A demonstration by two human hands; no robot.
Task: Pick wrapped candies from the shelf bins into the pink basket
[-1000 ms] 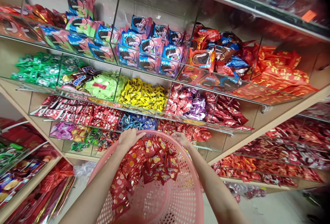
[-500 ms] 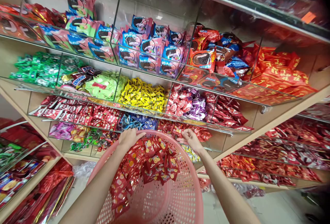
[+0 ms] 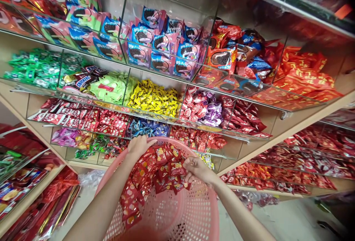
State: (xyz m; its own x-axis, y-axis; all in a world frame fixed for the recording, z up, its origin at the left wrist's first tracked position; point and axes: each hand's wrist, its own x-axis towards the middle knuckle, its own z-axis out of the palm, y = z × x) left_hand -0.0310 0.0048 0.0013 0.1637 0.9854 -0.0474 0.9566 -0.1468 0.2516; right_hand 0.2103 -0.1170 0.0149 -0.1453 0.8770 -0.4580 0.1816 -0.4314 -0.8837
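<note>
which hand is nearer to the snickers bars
Left. The left hand grips the basket rim, below and right of the Snickers bars; the right hand is farther right and lower, by the red packets.

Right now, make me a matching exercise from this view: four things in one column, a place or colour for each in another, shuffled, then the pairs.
1. Left hand
2. Right hand
3. Basket
4. Snickers bars

A. Pink, with holes
B. Between green sweets and pale-green packets
C. On the basket's rim
D. At the right edge of the red packets

Pairs: 1-C, 2-D, 3-A, 4-B
</note>
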